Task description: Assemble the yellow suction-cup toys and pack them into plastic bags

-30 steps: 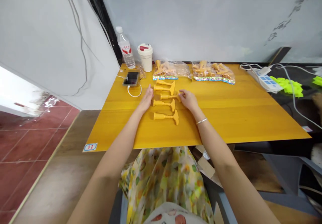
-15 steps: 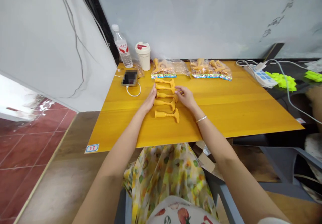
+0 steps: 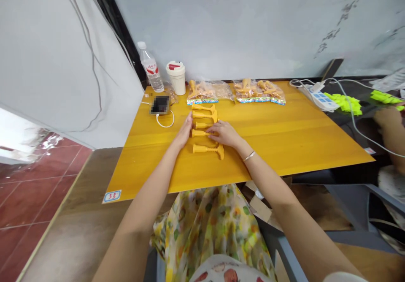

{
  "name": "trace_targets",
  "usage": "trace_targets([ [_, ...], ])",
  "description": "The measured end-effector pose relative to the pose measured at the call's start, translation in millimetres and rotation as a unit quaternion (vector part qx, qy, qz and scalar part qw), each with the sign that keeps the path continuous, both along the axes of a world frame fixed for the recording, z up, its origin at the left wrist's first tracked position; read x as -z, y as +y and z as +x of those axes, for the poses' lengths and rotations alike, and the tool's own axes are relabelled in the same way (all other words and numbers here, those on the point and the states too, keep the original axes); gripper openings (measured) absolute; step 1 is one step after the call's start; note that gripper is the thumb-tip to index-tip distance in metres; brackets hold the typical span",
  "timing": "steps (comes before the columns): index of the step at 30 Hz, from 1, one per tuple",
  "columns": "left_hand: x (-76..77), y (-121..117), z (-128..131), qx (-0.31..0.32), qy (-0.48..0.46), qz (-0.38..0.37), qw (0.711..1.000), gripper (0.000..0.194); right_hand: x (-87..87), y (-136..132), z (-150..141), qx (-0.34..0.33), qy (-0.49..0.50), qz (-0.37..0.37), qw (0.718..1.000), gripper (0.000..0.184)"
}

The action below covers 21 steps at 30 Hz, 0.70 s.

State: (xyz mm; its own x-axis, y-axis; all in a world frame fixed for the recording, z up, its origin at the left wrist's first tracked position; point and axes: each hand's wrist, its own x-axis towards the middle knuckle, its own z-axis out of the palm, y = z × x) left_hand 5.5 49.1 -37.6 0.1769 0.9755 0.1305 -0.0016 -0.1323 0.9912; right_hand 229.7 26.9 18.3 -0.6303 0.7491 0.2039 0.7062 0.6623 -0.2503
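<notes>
Several yellow plastic toy hammers lie in a column on the table, handles to the left and heads to the right. My left hand rests on its edge with straight fingers beside the handle ends of the upper ones, holding nothing. My right hand lies over the heads of two middle toy hammers, its bent fingers on the shaft of the lower of these, a toy hammer whose head is hidden. The top two toy hammers lie close together.
Bagged yellow pieces line the back of the yellow table. At the back left are a water bottle, a lidded cup and a phone on a cable. A power strip and another person's arm are at right.
My right hand has moved toward me, from the heads of the upper toy hammers to the middle ones. My left hand stays by the handle ends. The view has shifted slightly.
</notes>
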Motion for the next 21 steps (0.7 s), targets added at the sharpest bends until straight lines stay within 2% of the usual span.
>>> trace_targets([
  [6, -3.6, -2.7, 0.8, -0.011, -0.012, -0.023, 1.000, 0.082, 1.9, 0.8, 0.6, 0.048, -0.013, 0.006, 0.999, 0.026],
  [11, -11.2, -4.8, 3.2, -0.025, -0.038, -0.042, 0.998, 0.082, -2.9, -3.9, 1.6, 0.064, 0.063, 0.014, 0.996, 0.031],
  [15, -16.2, -5.9, 4.8, -0.037, -0.057, -0.064, 0.996, 0.079, -6.4, -36.2, -1.7, 0.012, 0.112, 0.005, 0.994, 0.029],
  [18, -14.2, -4.3, 3.7, -0.032, -0.050, -0.059, 0.997, 0.081, -3.7, -65.4, -6.0, -0.033, 0.061, 0.004, 0.998, 0.035],
  [21, -8.7, -1.8, 1.5, -0.023, -0.026, -0.039, 0.999, 0.080, 0.5, -78.2, -10.7, -0.013, -0.004, 0.020, 1.000, 0.037],
])
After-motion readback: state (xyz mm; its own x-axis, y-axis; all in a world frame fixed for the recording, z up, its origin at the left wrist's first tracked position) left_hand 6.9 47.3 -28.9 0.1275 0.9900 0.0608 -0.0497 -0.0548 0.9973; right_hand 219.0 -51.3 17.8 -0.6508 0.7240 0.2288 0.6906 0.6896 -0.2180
